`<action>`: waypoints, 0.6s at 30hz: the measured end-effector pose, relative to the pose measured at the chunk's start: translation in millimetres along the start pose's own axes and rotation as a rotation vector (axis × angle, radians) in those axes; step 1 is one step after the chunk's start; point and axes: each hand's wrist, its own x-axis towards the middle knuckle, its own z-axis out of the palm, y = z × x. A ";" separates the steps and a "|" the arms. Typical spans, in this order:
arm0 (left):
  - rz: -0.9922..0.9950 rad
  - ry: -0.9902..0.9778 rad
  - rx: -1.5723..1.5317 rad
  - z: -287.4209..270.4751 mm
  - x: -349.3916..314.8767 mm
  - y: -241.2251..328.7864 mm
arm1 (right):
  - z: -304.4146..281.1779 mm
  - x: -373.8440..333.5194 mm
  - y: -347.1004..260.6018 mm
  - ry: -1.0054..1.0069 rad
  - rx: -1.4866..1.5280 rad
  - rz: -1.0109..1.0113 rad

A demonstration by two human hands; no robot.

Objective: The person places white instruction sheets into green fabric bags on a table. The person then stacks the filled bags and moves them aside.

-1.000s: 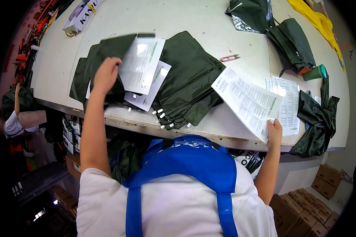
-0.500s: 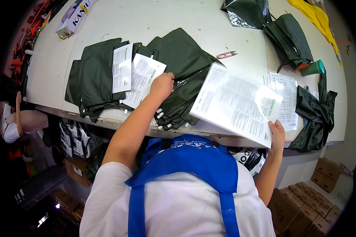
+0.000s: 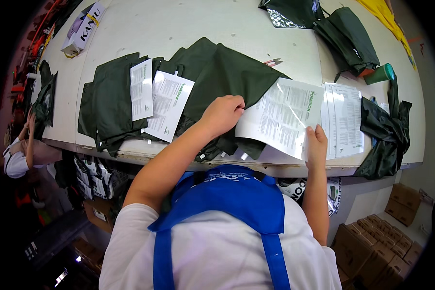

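Note:
My left hand (image 3: 224, 114) is closed on the edge of a dark green fabric piece (image 3: 232, 72), lifting it from the layers below. In my right hand (image 3: 317, 146) is a white printed sheet (image 3: 282, 113), pinched at its lower right edge. The sheet's left part lies against the green fabric beside my left hand. To the left is a stack of dark green fabric pieces (image 3: 113, 94) with white tags, and two more sheets (image 3: 169, 104) lie on it. A pile of similar sheets (image 3: 345, 121) sits right of my right hand.
Small thread snips (image 3: 273, 62) lie behind the fabric, partly covered. At the right are a crumpled green bundle (image 3: 386, 133), a green cylinder (image 3: 379, 74) and a dark green bag (image 3: 348, 43). A white box (image 3: 82, 29) stands far left, near another person's hands (image 3: 31, 121).
My left hand has moved right and pulled the fabric edge over toward the sheet. My right hand has brought the sheet left and lower onto the fabric. The other person's hands now touch dark green fabric.

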 end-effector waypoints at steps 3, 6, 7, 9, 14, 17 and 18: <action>0.005 0.002 -0.003 7.1 2.3 5.8 | 2.2 1.0 1.5 0.067 -0.114 -0.026; -0.032 0.046 0.015 7.6 2.9 5.3 | -33.6 3.2 -2.0 0.115 -0.224 -0.080; -0.030 0.048 0.013 8.3 3.0 4.6 | -32.6 3.0 -1.4 0.111 -0.180 -0.100; -0.021 0.047 0.004 11.6 4.4 6.7 | -29.2 0.0 -1.8 0.110 -0.097 -0.141; 0.087 -0.049 -0.061 42.9 7.3 18.0 | 47.8 -17.6 21.9 -0.178 0.156 0.108; 0.132 -0.054 -0.123 44.6 -0.2 21.8 | 61.0 -15.4 29.6 -0.143 0.276 0.146; 0.135 -0.050 -0.157 38.9 -3.3 25.7 | 61.9 -18.1 27.2 -0.124 0.296 0.103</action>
